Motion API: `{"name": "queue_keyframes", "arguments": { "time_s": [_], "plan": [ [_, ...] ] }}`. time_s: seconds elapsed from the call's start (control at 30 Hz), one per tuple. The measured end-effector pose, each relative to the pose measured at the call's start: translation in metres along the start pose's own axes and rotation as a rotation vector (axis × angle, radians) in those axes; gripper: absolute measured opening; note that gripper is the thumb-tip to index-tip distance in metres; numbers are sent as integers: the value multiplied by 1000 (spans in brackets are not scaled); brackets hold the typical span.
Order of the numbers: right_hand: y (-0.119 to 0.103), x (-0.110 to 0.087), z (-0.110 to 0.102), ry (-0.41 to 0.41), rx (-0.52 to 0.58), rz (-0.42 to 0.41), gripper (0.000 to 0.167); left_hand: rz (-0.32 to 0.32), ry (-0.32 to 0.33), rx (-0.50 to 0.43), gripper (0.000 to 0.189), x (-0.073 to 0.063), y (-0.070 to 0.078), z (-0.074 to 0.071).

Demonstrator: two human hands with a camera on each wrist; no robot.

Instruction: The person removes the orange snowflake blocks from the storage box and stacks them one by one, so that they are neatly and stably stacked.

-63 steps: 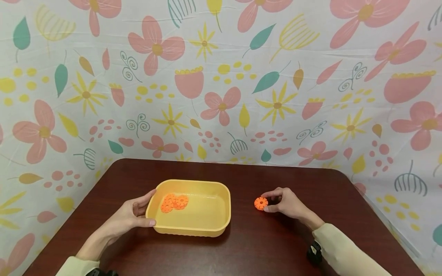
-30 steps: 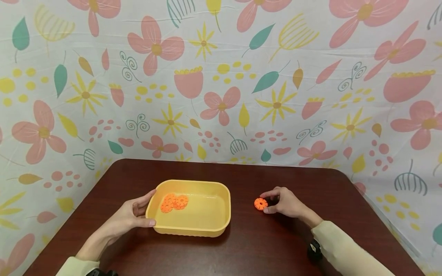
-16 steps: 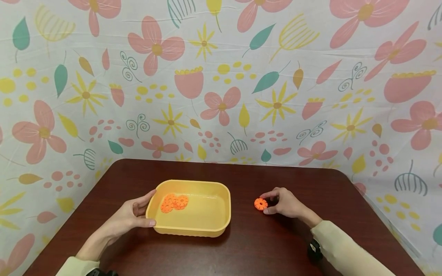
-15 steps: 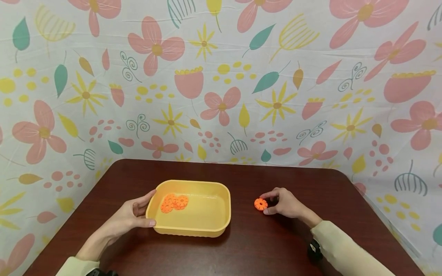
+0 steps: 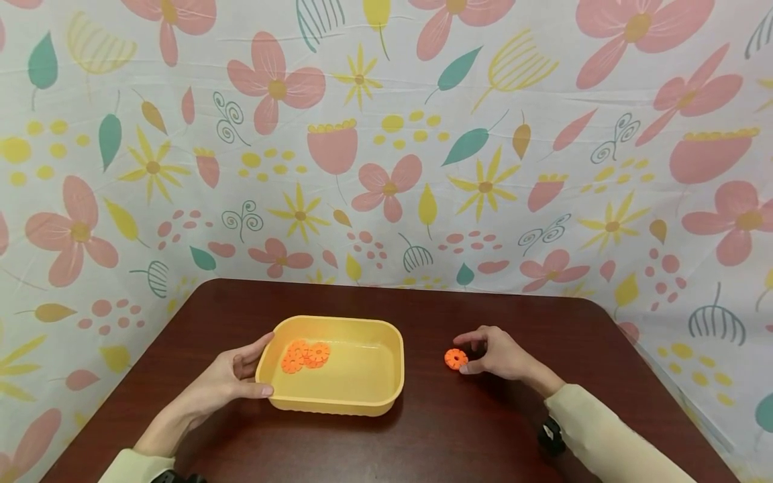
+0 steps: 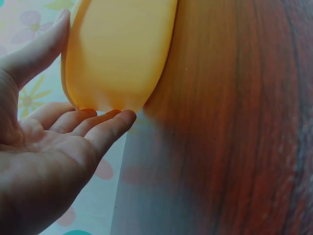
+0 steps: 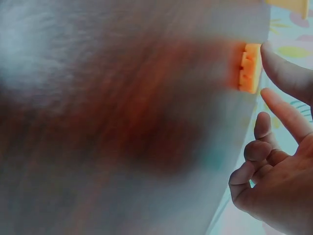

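A yellow plastic tray (image 5: 356,376) sits on the table, several orange notched snowflake discs (image 5: 304,356) lying flat at its left side. My left hand (image 5: 220,384) grips the tray's left end, thumb near the front corner and index finger near the back one. In the left wrist view several fingertips touch the tray (image 6: 122,54). Right of the tray, a small stack of orange snowflake discs (image 5: 455,359) stands on the table. My right hand (image 5: 504,355) is beside it, the thumb touching or almost touching the stack (image 7: 250,68) and the index fingertip slightly apart, other fingers loosely bent.
The dark red-brown table (image 5: 423,436) has rounded far corners. A flower-printed cloth (image 5: 386,134) hangs behind and around it. Black bands with devices (image 5: 551,436) sit on both wrists, below light sleeves.
Both hands, the tray and the disc stack stay almost in place. The right index finger has lifted slightly away from the stack. The head view has shifted a little.
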State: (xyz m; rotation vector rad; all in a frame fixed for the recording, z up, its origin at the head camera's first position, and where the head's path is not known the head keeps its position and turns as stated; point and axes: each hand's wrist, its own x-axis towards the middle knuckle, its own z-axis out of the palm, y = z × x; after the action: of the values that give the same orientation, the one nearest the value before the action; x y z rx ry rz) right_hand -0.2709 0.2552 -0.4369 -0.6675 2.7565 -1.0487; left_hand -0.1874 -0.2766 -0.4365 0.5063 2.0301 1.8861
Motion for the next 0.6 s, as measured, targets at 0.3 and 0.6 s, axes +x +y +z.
{"name": "queue_keyframes", "arguments": {
  "time_s": [0.3,0.6],
  "plan": [
    [-23,8,-4,9,-28,-26,48,0,10,9,95,0,-1,0],
    [-60,16,-3,-19,-51,-120,40,-5,20,38,96,-1,2,-1]
  ]
}}
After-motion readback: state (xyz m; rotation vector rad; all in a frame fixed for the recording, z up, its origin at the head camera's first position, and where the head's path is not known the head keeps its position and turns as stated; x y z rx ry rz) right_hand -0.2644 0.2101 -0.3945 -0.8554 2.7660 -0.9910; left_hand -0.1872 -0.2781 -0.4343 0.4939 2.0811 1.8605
